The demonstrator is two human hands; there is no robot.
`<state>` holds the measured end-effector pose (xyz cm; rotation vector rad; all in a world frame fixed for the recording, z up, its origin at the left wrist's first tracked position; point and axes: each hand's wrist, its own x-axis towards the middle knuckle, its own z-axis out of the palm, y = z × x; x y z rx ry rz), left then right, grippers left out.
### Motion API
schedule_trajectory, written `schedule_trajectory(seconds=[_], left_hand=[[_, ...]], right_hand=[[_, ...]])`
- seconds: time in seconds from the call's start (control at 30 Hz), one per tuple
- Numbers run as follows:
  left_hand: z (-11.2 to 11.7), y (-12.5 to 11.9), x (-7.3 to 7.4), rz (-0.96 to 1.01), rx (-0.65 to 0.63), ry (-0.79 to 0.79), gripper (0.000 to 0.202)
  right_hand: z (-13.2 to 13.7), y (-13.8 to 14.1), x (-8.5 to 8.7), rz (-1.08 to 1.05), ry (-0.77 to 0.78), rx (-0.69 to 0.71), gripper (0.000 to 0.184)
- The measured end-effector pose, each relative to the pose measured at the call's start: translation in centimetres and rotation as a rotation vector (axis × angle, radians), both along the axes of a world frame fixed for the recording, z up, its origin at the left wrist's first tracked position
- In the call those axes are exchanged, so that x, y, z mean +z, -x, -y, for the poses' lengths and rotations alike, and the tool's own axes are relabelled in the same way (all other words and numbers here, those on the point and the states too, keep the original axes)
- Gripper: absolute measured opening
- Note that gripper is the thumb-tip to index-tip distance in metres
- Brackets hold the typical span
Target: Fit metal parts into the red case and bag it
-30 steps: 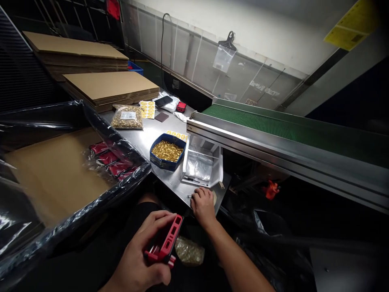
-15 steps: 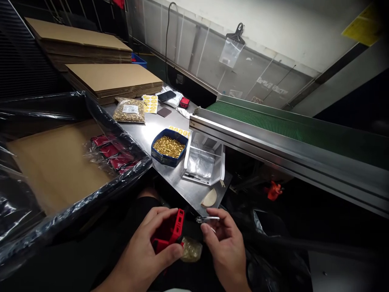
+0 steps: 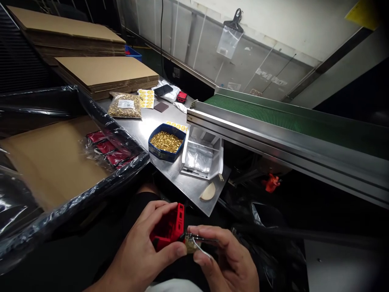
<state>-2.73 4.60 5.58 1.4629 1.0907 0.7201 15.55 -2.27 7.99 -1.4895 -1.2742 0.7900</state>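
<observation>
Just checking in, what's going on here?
A person's left hand holds a red case; the right hand holds a small metal clipper close beside it. Whether they touch is unclear. On the metal table, a blue tray of gold-coloured pieces sits beside a white bin.

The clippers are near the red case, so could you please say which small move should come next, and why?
Probably ease the clippers slightly left toward the red case: their tip sits just beside it, the right hand holds them with the lever swung out, and the left hand holds the case.
</observation>
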Motion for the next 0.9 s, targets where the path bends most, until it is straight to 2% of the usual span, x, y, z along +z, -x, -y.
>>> schedule_trajectory(seconds=[0.13, 0.3, 0.4, 0.5, 0.63, 0.7, 0.77, 0.9], left_hand=[[0.0, -0.1, 0.2, -0.015, 0.005, 0.005, 0.056], [0.0, -0.1, 0.1, -0.033, -0.005, -0.026, 0.056], [0.0, 0.0, 0.0, -0.028, -0.012, -0.030, 0.056], [0.0, 0.0, 0.0, 0.000, -0.021, -0.002, 0.058], [0.1, 0.3, -0.3, 0.054, -0.050, -0.014, 0.072], [0.2, 0.6, -0.5, 0.072, -0.099, -0.072, 0.086], [0.2, 1.0, -0.8, 0.062, -0.167, -0.159, 0.094], [0.4, 1.2, -0.8, 0.022, -0.280, -0.357, 0.094]], right_hand=[[-0.3, -0.1, 0.1, 0.012, -0.071, 0.064, 0.028], [-0.6, 0.0, 0.7, 0.075, -0.117, 0.078, 0.024], [-0.5, 0.2, 0.8, 0.131, -0.131, 0.062, 0.023], [-0.4, 0.4, 0.8, 0.139, -0.105, -0.012, 0.019], [-0.7, 0.1, 1.2, -0.057, -0.008, -0.178, 0.013], [-1.0, -0.3, 1.5, -0.203, 0.069, -0.199, 0.016], [-1.1, -0.7, 1.6, -0.338, 0.136, -0.159, 0.021], [-1.0, -1.1, 1.6, -0.500, 0.167, -0.033, 0.027]])
